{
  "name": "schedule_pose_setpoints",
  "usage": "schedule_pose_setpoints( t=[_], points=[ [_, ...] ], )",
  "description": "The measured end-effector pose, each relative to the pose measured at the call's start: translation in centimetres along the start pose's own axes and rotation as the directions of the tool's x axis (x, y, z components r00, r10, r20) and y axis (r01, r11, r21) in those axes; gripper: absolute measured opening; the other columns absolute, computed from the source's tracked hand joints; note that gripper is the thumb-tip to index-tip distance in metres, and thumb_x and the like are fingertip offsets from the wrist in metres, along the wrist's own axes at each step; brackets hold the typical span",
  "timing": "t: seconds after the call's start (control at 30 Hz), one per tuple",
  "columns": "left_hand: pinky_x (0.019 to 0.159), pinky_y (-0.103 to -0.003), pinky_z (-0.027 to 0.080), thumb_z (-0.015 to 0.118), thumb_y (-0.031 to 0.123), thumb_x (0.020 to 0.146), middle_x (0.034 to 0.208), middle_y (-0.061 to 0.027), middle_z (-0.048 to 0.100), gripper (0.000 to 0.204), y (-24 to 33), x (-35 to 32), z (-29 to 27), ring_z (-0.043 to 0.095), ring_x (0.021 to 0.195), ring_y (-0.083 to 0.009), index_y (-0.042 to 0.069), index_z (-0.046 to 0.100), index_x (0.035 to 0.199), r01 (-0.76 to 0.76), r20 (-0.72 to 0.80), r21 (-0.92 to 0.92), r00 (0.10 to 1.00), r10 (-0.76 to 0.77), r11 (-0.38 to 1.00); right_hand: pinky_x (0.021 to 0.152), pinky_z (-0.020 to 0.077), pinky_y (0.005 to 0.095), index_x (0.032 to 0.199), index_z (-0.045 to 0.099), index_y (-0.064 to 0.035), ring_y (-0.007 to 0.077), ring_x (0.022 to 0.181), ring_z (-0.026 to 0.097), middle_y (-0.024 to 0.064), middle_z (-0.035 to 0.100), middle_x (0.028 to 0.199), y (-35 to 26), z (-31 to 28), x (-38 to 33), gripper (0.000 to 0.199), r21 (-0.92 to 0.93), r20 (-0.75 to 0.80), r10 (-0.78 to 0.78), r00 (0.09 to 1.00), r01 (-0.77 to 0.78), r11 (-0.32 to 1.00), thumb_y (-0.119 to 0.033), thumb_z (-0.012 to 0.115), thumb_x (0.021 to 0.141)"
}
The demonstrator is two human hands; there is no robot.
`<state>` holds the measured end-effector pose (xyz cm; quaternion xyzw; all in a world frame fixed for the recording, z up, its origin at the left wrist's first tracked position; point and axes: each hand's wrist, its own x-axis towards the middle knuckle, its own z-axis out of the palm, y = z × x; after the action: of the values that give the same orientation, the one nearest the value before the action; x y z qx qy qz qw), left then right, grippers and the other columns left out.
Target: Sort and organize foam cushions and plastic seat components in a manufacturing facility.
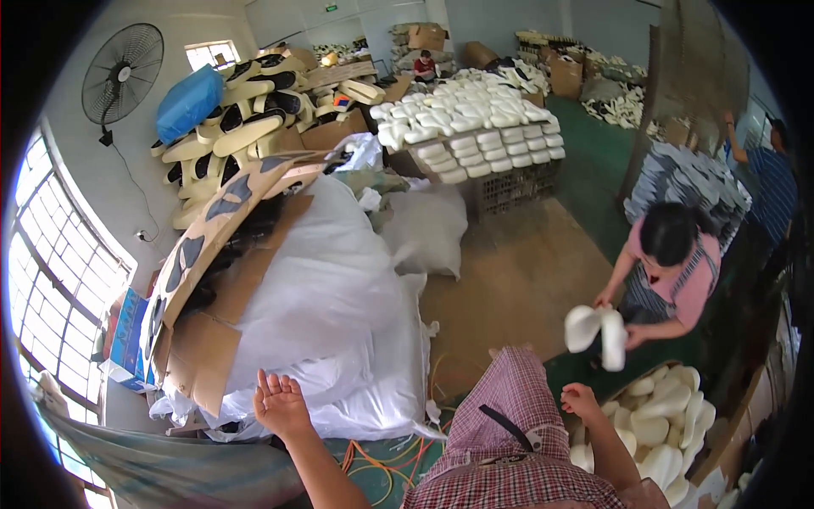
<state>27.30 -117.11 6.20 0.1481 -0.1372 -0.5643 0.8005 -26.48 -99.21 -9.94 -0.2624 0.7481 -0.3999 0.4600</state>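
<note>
My left hand (281, 404) is raised near the white plastic-wrapped stack (339, 297), palm up, fingers apart, holding nothing. My right hand (579, 399) hangs in the air beside a heap of white foam shoe soles (661, 407); its fingers are curled in and nothing shows in them. Facing me on the right, a co-worker in a pink top and striped apron (691, 280) grips white foam soles (596, 329), one hand at each side. Neither of my hands touches these.
Brown cardboard (509, 280) covers the floor ahead. Behind it, white soles (475, 106) lie on crates (517, 188). Cut-out cardboard (225, 212) leans over the wrapped stack. Orange and yellow hoses (381, 465) cross the floor by my left arm. Another person (772, 182) stands far right.
</note>
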Motion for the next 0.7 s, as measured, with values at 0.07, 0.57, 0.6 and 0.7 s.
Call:
schedule_pose_setpoints(
  t=[0.07,0.57,0.6,0.7],
  points=[
    [0.073,-0.038,0.05,0.052,0.021,0.084,0.091,-0.0108,0.062,0.036,-0.5,1.0,-0.1,0.059,0.079,-0.0259,0.005,0.053,0.116,-0.051,0.001,0.025,0.999,0.051,0.998,0.05,0.0476,0.025,0.095,0.058,-0.0009,0.0139,0.058,0.06,0.0059,0.062,0.073,-1.5,0.2,2.6,0.018,0.006,-0.003,0.006,1.0,-0.006,1.0,-0.008,0.062,0.079],
    [0.08,-0.037,0.046,0.059,0.034,0.081,0.106,-0.0082,0.053,0.037,-15.6,14.3,4.1,0.055,0.09,-0.0274,0.011,0.052,0.108,-0.368,-0.358,0.329,0.804,0.475,0.87,0.052,0.0497,0.029,0.097,0.054,-0.0076,0.0152,0.061,0.059,0.0049,0.059,0.073,-11.6,-1.4,36.6,0.014,-0.109,0.294,0.007,0.956,0.026,0.994,-0.009,0.056,0.083],
    [0.081,-0.039,0.045,0.059,0.034,0.08,0.106,-0.0086,0.052,0.035,-17.0,16.0,4.2,0.054,0.09,-0.0298,0.011,0.051,0.105,-0.37,-0.405,0.281,0.79,0.46,0.885,0.052,0.0494,0.0289,0.096,0.054,-0.0082,0.0151,0.06,0.058,0.0048,0.059,0.072,-13.1,-2.6,39.7,0.014,-0.1,0.265,0.032,0.964,-0.005,0.995,-0.01,0.056,0.083],
    [0.081,-0.04,0.045,0.062,0.032,0.079,0.105,-0.0088,0.052,0.034,-21.9,19.2,8.5,0.054,0.091,-0.0323,0.009,0.051,0.101,-0.299,-0.373,0.245,0.849,0.374,0.922,0.051,0.0491,0.0285,0.096,0.053,-0.0093,0.0148,0.058,0.058,0.0048,0.059,0.073,-17.3,-6.2,46.2,0.012,-0.016,0.22,0.015,0.975,-0.012,1.0,-0.013,0.053,0.084]
  ],
)
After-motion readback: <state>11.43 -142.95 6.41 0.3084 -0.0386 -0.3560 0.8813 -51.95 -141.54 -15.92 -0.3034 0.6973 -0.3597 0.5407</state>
